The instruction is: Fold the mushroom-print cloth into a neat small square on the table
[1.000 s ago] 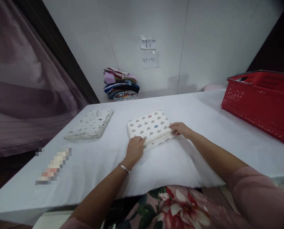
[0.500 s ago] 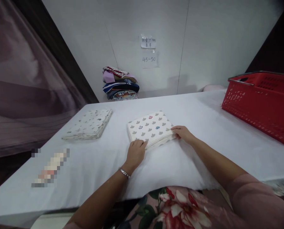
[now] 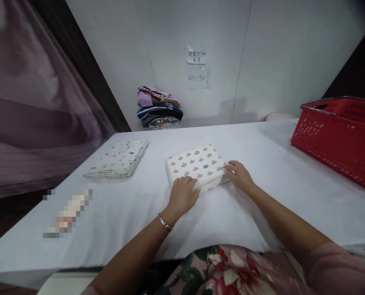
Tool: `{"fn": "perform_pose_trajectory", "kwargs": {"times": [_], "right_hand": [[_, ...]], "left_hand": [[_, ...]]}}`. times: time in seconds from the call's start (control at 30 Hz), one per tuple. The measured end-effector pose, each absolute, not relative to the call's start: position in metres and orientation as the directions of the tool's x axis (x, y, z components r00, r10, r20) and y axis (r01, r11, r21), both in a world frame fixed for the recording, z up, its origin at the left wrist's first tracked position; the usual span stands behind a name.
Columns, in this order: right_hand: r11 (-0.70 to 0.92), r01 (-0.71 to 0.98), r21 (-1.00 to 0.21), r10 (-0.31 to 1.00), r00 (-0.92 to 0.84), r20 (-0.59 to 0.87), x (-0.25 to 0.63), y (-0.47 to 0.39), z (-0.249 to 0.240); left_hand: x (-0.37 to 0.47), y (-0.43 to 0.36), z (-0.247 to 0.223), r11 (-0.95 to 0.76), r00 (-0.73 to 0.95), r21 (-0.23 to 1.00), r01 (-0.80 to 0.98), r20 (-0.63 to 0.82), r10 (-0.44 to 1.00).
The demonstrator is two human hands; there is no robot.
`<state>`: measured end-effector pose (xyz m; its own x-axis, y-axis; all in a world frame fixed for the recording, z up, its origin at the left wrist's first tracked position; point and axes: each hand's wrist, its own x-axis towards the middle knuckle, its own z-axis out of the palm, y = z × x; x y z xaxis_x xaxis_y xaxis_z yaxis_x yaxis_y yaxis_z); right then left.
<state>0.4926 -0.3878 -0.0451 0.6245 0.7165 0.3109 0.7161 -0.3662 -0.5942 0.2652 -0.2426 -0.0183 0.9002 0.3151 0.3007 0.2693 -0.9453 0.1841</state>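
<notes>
1. Since the earlier frame, the left hand (image 3: 182,196) has been slid rightward along the near edge of the mushroom-like-print cloth (image 3: 196,162), and the fingers of the right hand (image 3: 239,176) have been loosened a little at its right end. The whole view has also been shifted slightly.
2. The white-covered table (image 3: 127,221) is spread beneath both hands and extends well past the fingers on every side.
3. The red basket (image 3: 339,139) is set on the table, well to the right of the right fingers and farther back.
4. The stack of fabrics (image 3: 160,108) is seen beyond the table's far edge, well past the left fingertips.
5. The printed cloth is laid flat, folded in layers, between the two sets of fingers; most of it is placed beyond the left fingertips and to the left of the right ones.
6. The second folded cloth (image 3: 118,159) is laid well to the left of the left fingers.
7. The left fingers are held close together over the near edge; the right fingers are slightly parted at the right edge. Whether the layers are pinched by either hand cannot be told.
8. The bracelet (image 3: 164,221) is worn on the left wrist, behind the fingers.
</notes>
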Motion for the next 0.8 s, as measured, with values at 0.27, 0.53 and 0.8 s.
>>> {"fn": "perform_pose_trajectory", "kwargs": {"times": [0.27, 0.53, 0.8], "right_hand": [[-0.129, 0.908, -0.398, 0.853, 0.306, 0.422, 0.488, -0.388, -0.05], [-0.108, 0.936, -0.334, 0.887, 0.242, 0.394, 0.491, -0.38, -0.047], [-0.059, 0.938, -0.341, 0.917, 0.186, 0.352, 0.497, -0.379, -0.044]], "left_hand": [[0.3, -0.248, -0.022, -0.937, 0.924, 0.21, 0.278, 0.209, 0.321], [0.305, -0.248, -0.022, -0.94, 0.925, 0.181, 0.291, 0.2, 0.324], [0.308, -0.246, -0.028, -0.935, 0.915, 0.2, 0.292, 0.225, 0.334]]}}
